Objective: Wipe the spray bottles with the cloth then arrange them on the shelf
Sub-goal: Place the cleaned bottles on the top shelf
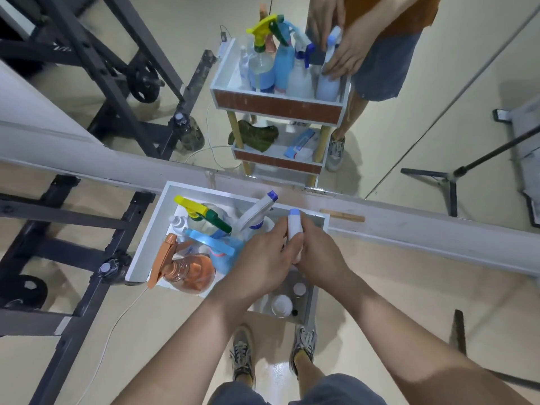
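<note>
left hand and right hand both curl round a white bottle over the shelf, right of an orange bottle.

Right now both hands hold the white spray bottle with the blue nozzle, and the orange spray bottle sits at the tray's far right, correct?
No. The head view shows the orange translucent spray bottle at the near left corner of the white tray. The left hand and right hand hold the white spray bottle.
</note>
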`<state>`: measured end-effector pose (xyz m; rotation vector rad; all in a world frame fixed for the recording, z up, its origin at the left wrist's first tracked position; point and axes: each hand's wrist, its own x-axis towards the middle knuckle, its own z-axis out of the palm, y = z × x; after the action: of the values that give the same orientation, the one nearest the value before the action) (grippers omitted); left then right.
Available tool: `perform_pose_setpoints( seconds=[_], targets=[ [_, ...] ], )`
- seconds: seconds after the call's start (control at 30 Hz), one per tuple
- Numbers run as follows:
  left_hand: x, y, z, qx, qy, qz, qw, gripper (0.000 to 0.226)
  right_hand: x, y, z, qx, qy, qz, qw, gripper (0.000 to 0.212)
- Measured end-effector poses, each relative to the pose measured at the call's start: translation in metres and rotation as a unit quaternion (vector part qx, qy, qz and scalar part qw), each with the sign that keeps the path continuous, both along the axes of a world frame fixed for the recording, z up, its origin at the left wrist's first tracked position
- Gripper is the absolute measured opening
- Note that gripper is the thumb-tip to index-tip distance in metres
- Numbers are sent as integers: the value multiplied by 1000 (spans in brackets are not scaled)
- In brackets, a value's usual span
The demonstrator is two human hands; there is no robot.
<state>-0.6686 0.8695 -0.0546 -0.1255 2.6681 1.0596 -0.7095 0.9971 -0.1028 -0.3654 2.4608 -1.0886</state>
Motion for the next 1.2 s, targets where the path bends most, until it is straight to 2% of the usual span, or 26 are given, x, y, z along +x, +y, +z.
perform_pose_setpoints(
  seconds=[0.03,0.1,0.13,0.17,0.27,0.33,0.4,0.5,0.57,0.7,0.87,1.03,1.13,1.2],
  targets=[
    [-2,-4,3,-35,67,-10,997,27,0,1,-4,3,3,-16,1000,43],
    [-7,-13,9,-119,222,0,968,19,-2,4,-11,17,9,-54,998,56],
    [-11,-18,12,-147,258,24,955,24,-3,7,-13,21,11,-78,997,63],
    [-17,-24,14,-169,244,37,954,33,-5,9,-16,18,14,-100,995,66],
    [-39,-38,9,-250,71,47,965,59,-6,9,-23,3,24,-127,992,62],
    [-44,-30,0,-282,-5,13,959,59,-8,5,-25,8,23,-134,991,65],
    [-47,-18,-4,-299,0,-26,954,47,-12,1,-26,20,25,-133,991,79],
    [-51,-17,-8,-265,20,13,964,33,-12,5,-24,13,9,-127,992,89],
    [-54,-19,-7,-233,14,61,970,35,-12,10,-22,3,-7,-121,993,89],
    [-51,-10,-6,-214,16,88,973,40,-14,10,-22,9,-9,-102,995,88],
    [-55,-6,-8,-143,1,132,981,37,-14,8,-25,36,-8,-100,994,86],
    [-57,-13,4,-29,-56,172,983,48,-20,26,-10,88,-79,-56,991,111],
    [-42,-14,24,-10,-46,163,986,51,-21,45,33,180,-66,-28,981,101],
    [-27,-23,41,-15,1,184,983,39,-20,51,74,165,32,-50,984,82]
  ],
)
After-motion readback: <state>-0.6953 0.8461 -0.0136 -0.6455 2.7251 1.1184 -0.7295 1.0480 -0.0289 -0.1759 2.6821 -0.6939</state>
